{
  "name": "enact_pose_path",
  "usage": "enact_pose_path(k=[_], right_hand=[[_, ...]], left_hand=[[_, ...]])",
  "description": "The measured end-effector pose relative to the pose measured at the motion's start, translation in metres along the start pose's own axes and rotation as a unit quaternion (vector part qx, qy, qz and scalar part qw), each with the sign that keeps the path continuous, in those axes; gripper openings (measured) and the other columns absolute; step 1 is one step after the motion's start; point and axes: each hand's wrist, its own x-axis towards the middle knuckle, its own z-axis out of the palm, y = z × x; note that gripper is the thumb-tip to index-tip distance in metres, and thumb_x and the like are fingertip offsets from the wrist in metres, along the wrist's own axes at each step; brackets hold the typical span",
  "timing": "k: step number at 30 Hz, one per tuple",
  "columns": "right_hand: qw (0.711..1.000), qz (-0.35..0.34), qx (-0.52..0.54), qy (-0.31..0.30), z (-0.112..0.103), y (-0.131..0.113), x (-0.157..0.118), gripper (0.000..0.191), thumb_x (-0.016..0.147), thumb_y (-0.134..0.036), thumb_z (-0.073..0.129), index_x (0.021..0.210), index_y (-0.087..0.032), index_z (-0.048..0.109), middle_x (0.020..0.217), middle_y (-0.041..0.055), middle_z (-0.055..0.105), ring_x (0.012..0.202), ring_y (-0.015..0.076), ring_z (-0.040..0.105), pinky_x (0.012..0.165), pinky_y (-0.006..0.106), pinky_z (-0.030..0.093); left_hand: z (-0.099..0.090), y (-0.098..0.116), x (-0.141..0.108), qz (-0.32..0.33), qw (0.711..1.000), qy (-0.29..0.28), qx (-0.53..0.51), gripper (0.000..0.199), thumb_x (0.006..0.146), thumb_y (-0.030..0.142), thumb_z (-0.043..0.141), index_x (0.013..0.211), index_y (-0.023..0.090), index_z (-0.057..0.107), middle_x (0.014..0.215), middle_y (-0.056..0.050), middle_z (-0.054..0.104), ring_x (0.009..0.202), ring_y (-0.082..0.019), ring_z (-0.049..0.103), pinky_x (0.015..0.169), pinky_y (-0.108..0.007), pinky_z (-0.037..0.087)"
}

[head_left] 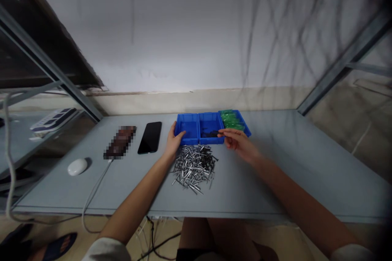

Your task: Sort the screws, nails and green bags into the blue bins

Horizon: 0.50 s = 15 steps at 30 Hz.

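Note:
Three blue bins stand side by side at the middle of the table. My left hand [174, 139] grips the left wall of the left bin [188, 129], whose floor shows bare. Over the front right corner of the middle bin [210, 121], my right hand [234, 138] has its fingers pinched together on something dark and small that I cannot make out. Dark small pieces [210, 134] lie in that bin. The right bin [241, 121] holds green packets [231, 120]. In front of the bins is a loose pile of silvery metal pins [194, 168].
A black phone [150, 138] lies left of my left hand. Beyond it are a blurred-out device [120, 142] with a white cable [97, 185] and a white rounded object [77, 167]. Metal frame bars [73, 91] rise at both sides; a wall stands behind the table.

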Motion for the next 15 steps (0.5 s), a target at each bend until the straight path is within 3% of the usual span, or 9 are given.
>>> enact_pose_path(k=[8, 15], right_hand=[[1.000, -0.006, -0.020, 0.018, -0.002, 0.003, 0.002, 0.026, 0.069, -0.039, 0.074, 0.089, -0.022, 0.076, 0.093, 0.0045, 0.075, 0.050, 0.0074, 0.050, 0.048, 0.024, 0.042], [0.993, -0.018, -0.118, 0.009, 0.000, 0.010, 0.002, 0.031, 0.076, -0.042, 0.070, 0.100, -0.023, 0.073, 0.102, 0.0054, 0.073, 0.054, 0.0086, 0.055, 0.052, 0.025, 0.047]], left_hand=[[0.000, 0.001, -0.001, -0.005, 1.000, -0.001, -0.007, 0.069, 0.072, 0.021, 0.071, 0.138, 0.022, 0.050, 0.148, -0.010, 0.046, 0.135, -0.027, 0.045, 0.114, -0.040, 0.035], [0.001, 0.002, 0.000, -0.003, 1.000, 0.009, 0.006, 0.067, 0.073, 0.018, 0.070, 0.137, 0.021, 0.051, 0.149, -0.010, 0.045, 0.136, -0.027, 0.043, 0.116, -0.040, 0.032]])
